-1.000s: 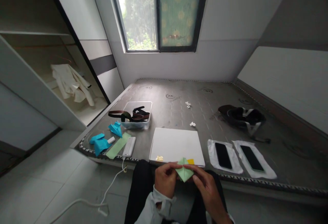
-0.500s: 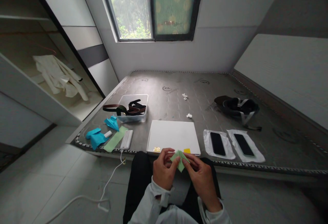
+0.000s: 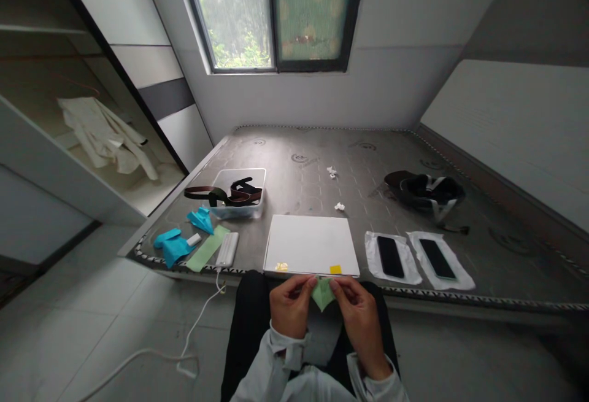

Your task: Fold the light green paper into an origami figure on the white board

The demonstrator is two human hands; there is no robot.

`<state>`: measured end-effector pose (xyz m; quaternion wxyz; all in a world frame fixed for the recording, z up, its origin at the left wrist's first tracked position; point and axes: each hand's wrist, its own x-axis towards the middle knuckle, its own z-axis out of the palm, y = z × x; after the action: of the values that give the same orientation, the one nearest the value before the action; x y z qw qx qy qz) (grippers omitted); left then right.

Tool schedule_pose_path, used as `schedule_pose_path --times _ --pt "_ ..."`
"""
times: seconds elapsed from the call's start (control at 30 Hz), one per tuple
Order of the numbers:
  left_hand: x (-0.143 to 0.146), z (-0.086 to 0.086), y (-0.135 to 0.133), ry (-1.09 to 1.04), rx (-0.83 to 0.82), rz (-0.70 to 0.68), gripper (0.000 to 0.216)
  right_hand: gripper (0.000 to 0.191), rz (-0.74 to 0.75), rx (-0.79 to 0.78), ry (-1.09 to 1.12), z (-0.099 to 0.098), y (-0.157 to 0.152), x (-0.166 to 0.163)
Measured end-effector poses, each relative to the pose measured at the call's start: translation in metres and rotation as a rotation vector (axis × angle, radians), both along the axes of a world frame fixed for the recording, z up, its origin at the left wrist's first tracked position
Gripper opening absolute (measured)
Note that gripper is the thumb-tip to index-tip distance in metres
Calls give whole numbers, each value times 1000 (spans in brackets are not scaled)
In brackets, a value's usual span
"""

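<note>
A small piece of folded green paper [image 3: 323, 294] is stretched between my two hands above my lap, its lower end tapering to a point. My left hand [image 3: 291, 305] pinches the paper's left upper corner between thumb and fingers. On the opposite corner, my right hand [image 3: 361, 311] holds it in a similar pinch. Just beyond the hands lies a flat white box [image 3: 311, 243], with a yellow paper square [image 3: 335, 269] and a pale gold patch [image 3: 281, 266] near its front edge.
Left on the mattress [image 3: 294, 144] are a plastic box [image 3: 237, 212] with belts, blue folded paper [image 3: 175, 248], a green strip [image 3: 207, 250] and a white power strip [image 3: 227, 250] with its cord. To the right lie two phones [image 3: 391, 258] on white wrappers and a dark cap [image 3: 430, 190].
Both hands have shifted their grip to the paper's upper corners. The green paper now hangs with its point downward and looks flatter, and the yellow square is more fully exposed.
</note>
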<state>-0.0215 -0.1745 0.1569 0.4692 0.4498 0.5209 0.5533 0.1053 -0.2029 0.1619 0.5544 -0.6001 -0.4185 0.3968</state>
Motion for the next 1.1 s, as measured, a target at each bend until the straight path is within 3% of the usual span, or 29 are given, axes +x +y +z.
schedule_pose_path --times 0.27,0.43,0.6,0.87,1.1 --pt "-6 1 12 -336 -140 246 36 31 -278 11 263 -13 5 13" --pt "-11 1 14 -383 -110 275 35 28 -271 52 285 -10 4 19" --pt "-14 2 13 -331 0 266 30 26 -164 138 126 4 -1 23" --pt "-11 2 4 -221 139 302 21 18 -57 174 -451 14 -1 25" --pt "-11 -2 0 -202 158 289 20 24 82 177 -558 25 -3 29"
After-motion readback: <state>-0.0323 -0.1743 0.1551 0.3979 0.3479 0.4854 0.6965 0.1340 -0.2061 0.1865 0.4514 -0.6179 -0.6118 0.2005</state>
